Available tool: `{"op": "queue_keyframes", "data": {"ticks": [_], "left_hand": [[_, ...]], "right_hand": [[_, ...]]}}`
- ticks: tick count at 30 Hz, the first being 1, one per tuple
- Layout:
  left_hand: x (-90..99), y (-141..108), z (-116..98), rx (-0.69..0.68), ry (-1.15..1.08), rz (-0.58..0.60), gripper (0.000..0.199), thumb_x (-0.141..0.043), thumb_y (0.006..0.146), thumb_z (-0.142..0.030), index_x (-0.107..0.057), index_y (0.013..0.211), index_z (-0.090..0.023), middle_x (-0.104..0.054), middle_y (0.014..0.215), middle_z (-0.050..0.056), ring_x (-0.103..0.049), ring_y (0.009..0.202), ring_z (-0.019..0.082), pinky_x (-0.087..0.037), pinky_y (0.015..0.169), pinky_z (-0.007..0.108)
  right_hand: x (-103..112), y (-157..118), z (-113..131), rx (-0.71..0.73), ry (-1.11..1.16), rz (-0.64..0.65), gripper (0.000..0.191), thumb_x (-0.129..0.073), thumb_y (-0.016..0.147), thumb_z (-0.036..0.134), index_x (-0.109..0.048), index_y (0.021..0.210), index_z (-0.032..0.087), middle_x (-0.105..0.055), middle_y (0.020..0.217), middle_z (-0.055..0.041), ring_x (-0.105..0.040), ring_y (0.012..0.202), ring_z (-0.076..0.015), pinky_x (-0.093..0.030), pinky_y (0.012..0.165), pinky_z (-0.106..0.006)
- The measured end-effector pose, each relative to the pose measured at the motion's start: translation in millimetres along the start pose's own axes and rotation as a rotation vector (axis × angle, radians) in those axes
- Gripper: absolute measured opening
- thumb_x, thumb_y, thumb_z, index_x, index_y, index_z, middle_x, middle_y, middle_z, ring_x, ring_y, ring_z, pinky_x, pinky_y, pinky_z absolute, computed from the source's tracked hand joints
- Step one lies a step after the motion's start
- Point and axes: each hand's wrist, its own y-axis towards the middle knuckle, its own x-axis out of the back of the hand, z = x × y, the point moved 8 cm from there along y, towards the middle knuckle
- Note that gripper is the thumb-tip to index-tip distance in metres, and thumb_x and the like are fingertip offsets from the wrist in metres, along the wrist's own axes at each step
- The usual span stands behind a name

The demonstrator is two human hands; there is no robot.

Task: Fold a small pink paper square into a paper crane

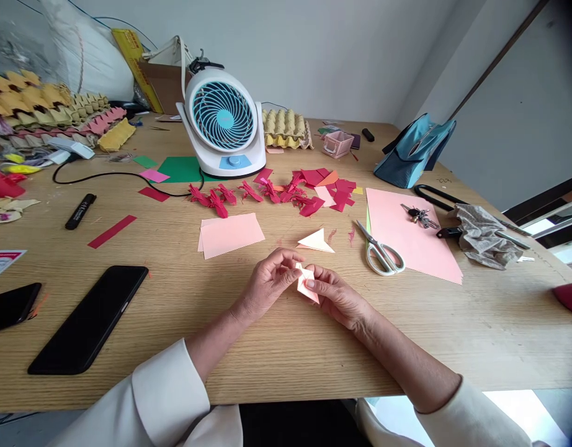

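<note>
Between my two hands is a small folded piece of pale pink paper, held just above the wooden table. My left hand pinches its upper left corner between thumb and fingers. My right hand grips it from the right, the thumb lying on its face and the fingers mostly hidden behind. Just beyond my hands lies a pale folded paper with pointed ends. Flat pink sheets rest to its left. White-handled scissors lie to its right, blades partly open.
A white fan stands at the back, behind a row of red folded papers. Keys sit on a large pink sheet at the right. Two black phones lie left. A blue bag stands back right.
</note>
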Motion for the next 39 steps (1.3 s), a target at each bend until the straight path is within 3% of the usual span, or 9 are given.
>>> {"op": "queue_keyframes", "data": {"ticks": [4,8,16,24,39], "left_hand": [[-1.9,-1.1,12.1,0.136,-0.075,-0.021,0.030,-0.071,0.082,-0.042,-0.065,0.094,-0.015,-0.067,0.090,0.004,-0.062,0.085,0.015,-0.050,0.078,0.026],[-4.5,-1.4,17.3,0.151,-0.057,-0.029,0.028,-0.074,0.078,-0.040,-0.064,0.083,-0.015,-0.068,0.084,0.003,-0.063,0.080,0.015,-0.050,0.077,0.026],[2.5,-2.1,8.6,0.097,0.159,-0.116,0.025,-0.066,0.084,-0.036,-0.063,0.070,-0.015,-0.062,0.065,-0.002,-0.055,0.064,0.011,-0.044,0.063,0.022],[-3.5,-2.0,8.7,0.099,0.086,-0.048,0.024,-0.067,0.084,-0.037,-0.065,0.078,-0.015,-0.068,0.076,0.001,-0.061,0.072,0.013,-0.047,0.069,0.023],[-0.9,-1.1,13.3,0.091,0.168,-0.043,0.023,-0.069,0.083,-0.035,-0.067,0.072,-0.016,-0.071,0.072,0.001,-0.062,0.067,0.013,-0.048,0.065,0.023]], "right_hand": [[8.6,2.0,5.0,0.098,-0.024,-0.110,0.041,-0.088,0.063,0.040,-0.053,0.069,0.020,-0.052,0.067,0.0053,-0.041,0.060,-0.0091,-0.033,0.059,-0.023],[15.4,2.3,7.2,0.139,-0.142,-0.200,0.045,-0.087,0.061,0.047,-0.052,0.069,0.020,-0.048,0.063,0.0058,-0.037,0.058,-0.0090,-0.030,0.055,-0.023],[12.5,3.0,8.6,0.176,-0.273,-0.180,0.042,-0.080,0.069,0.054,-0.055,0.074,0.020,-0.053,0.064,0.0040,-0.045,0.058,-0.0101,-0.037,0.057,-0.025],[18.2,3.0,9.8,0.243,-0.305,-0.234,0.042,-0.079,0.071,0.053,-0.053,0.072,0.020,-0.054,0.064,0.0037,-0.046,0.059,-0.0108,-0.037,0.058,-0.026],[8.2,4.7,9.6,0.234,-0.429,-0.144,0.045,-0.076,0.072,0.058,-0.053,0.071,0.020,-0.052,0.065,0.0034,-0.043,0.060,-0.0107,-0.034,0.058,-0.026]]}}
